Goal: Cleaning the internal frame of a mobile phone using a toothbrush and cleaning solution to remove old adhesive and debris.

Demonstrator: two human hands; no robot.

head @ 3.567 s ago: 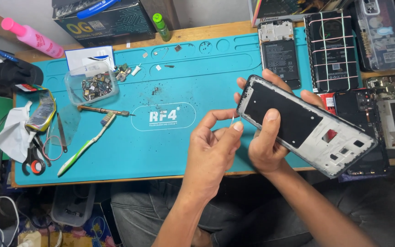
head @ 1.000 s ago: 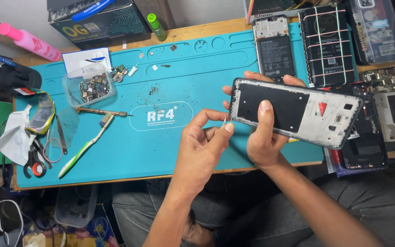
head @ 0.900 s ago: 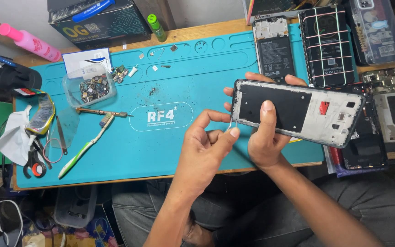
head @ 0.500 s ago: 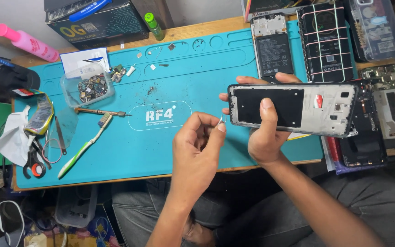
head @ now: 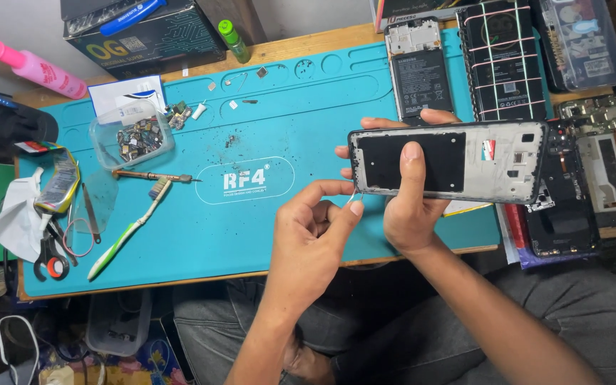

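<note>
Phone frame (head: 458,162): white, black panel inside, held level above teal mat.

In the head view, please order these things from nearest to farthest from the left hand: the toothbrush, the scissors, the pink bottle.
Measured from the left hand:
1. Toothbrush, on the blue mat to the hand's left.
2. Scissors, farther left, at the mat's left edge.
3. Pink bottle, at the far left back corner of the desk.

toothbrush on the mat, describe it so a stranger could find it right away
Start at the teal work mat and go to its left part. The toothbrush lies slanted there, below the clear tub of small parts. Its green and white handle is unique among the tools.
</note>
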